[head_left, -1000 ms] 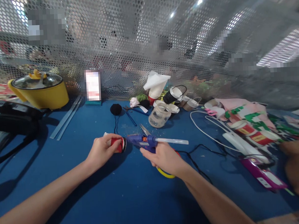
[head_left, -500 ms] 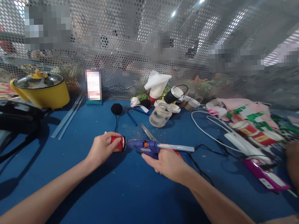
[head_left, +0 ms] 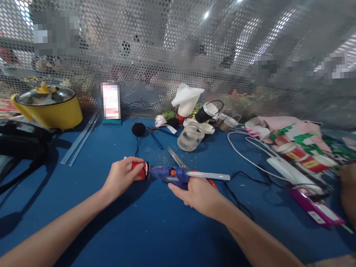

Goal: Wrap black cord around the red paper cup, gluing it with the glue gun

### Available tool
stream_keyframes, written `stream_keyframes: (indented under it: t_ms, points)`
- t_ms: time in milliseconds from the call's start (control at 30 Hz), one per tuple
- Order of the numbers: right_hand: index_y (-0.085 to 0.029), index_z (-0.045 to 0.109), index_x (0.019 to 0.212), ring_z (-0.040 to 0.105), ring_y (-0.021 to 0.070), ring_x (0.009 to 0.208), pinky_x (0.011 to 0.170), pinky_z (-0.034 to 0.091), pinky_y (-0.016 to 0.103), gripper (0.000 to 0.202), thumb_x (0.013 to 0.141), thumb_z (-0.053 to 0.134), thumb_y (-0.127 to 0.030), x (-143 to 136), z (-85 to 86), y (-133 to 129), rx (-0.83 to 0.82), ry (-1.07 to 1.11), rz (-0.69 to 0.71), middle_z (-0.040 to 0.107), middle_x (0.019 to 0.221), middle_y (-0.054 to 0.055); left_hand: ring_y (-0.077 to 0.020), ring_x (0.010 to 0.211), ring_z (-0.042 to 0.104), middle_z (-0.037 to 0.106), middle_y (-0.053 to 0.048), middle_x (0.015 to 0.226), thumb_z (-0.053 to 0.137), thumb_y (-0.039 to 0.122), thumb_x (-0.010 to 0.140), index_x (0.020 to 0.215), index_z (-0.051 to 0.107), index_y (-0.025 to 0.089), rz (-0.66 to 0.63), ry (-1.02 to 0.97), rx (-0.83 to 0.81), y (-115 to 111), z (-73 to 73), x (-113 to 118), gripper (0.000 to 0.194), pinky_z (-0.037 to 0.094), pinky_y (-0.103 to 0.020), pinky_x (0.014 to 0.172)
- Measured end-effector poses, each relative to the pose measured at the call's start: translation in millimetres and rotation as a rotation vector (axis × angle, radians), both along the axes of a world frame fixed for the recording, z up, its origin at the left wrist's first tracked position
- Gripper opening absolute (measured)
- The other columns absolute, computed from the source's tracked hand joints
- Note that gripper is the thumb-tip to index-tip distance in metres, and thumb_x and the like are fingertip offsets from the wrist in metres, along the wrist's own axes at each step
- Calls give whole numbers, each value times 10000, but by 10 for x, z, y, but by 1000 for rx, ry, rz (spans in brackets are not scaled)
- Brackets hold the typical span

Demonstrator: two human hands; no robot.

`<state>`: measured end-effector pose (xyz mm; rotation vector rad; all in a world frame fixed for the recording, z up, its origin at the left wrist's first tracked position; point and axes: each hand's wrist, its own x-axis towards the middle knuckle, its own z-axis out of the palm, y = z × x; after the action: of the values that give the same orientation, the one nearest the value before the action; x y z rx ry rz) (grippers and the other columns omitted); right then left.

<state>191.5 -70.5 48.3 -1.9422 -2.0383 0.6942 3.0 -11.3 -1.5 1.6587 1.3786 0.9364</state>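
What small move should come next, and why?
I'd probably turn the small red paper cup slightly in the left hand, the right hand holding the blue plastic glue gun steady: the gun's nozzle points at the cup's black-edged end, and a black strand runs from the round black yarn ball toward the cup.

A grey perforated metal screen (head_left: 151,56) spans the upper half of the frame, blurred reddish shapes (head_left: 3,55) showing through at far left. Two small bright lights (head_left: 206,15) glow right of top centre. A blue tabletop (head_left: 126,238) fills the lower half.
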Motion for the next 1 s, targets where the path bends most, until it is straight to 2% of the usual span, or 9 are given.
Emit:
stream_keyframes:
  t_ms: [300, 567, 833, 1000]
  points:
    - [-189, 483, 604, 502, 124, 374, 425, 384, 222, 200, 737, 453, -335, 37, -28, 98, -66, 165, -35, 473, 387, -32, -149, 561, 594, 677, -43, 674, 465, 326, 742, 855, 654, 151, -64, 242, 174, -48, 36, -20, 281, 443, -232, 523]
    - [-192, 437, 566, 464, 99, 353, 421, 389, 203, 208, 741, 450, -303, 24, -68, 171, -47, 282, -4, 449, 381, -41, -140, 544, 583, 676, -36, 666, 462, 310, 743, 881, 649, 158, -88, 280, 180, -65, 41, -12, 277, 430, -228, 528]
    - [-190, 456, 603, 475, 106, 359, 413, 379, 209, 213, 751, 429, -340, 37, -50, 138, -54, 219, 3, 460, 395, -39, -171, 613, 605, 674, -53, 700, 461, 337, 742, 887, 648, 151, -77, 230, 136, -46, 30, -15, 302, 460, -266, 580]
    - [-180, 511, 645, 499, 119, 372, 404, 354, 215, 206, 742, 447, -350, 26, -19, 66, -42, 118, -8, 493, 397, -25, -162, 623, 611, 661, -58, 765, 519, 369, 697, 833, 645, 144, -16, 9, -5, -10, 14, 0, 291, 507, -257, 549]
